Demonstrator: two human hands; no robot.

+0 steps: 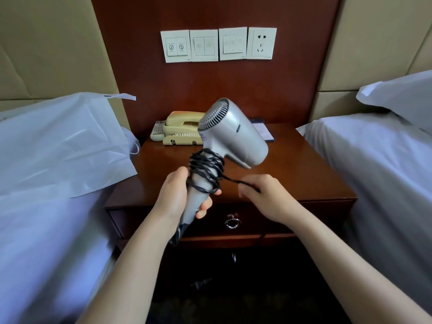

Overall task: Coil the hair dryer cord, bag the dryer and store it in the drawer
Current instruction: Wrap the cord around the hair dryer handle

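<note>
A silver hair dryer (233,134) is held upright over the wooden nightstand (292,169), its grille end tilted up and to the left. My left hand (177,195) grips the dryer's handle. The black cord (205,169) is wrapped in several turns around the upper handle. One strand runs right into my right hand (264,195), which pinches it; the rest hangs down past the drawer front, with the plug (202,282) near the floor. A translucent white plastic bag (63,146) lies on the left bed. The drawer (245,220) with its metal ring pull (232,222) is closed.
A cream telephone (182,132) and a remote (157,132) stand at the back of the nightstand, with a dark card (264,132) at back right. White beds flank both sides, a pillow (402,94) at right. Wall switches and a socket (261,44) hang above.
</note>
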